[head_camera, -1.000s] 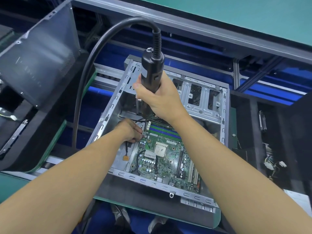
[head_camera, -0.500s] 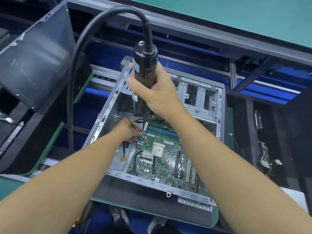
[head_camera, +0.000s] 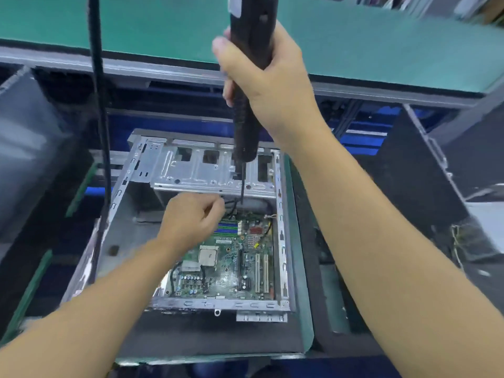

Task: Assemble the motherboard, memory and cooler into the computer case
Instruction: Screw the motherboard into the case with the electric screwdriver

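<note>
Two hands over the open computer case [head_camera: 281, 214]. The right hand [head_camera: 268, 85] is clenched round a black electric screwdriver [head_camera: 246, 124], held upright. Its bit [head_camera: 242, 184] points down toward the far edge of the motherboard [head_camera: 231, 268]; cannot tell if the tip makes contact.

The left hand [head_camera: 195, 219] has its fingers curled over the board's far-left corner, just beside the blue and green memory slots [head_camera: 227, 229]. Cannot tell whether it pinches anything.

The motherboard lies flat on the case floor, toward the right wall. The CPU socket [head_camera: 208, 255] sits near its middle and the white expansion slots [head_camera: 261, 272] are on the right.

The case lies open side up, with the metal drive cage [head_camera: 201, 170] at its far end. It rests on a dark pallet [head_camera: 212, 336] with a green edge.

The screwdriver's black cable [head_camera: 99, 105] hangs down on the left. A green-matted bench [head_camera: 136, 20] runs across the far side, with blue framing below it. The picture's edges are blurred.
</note>
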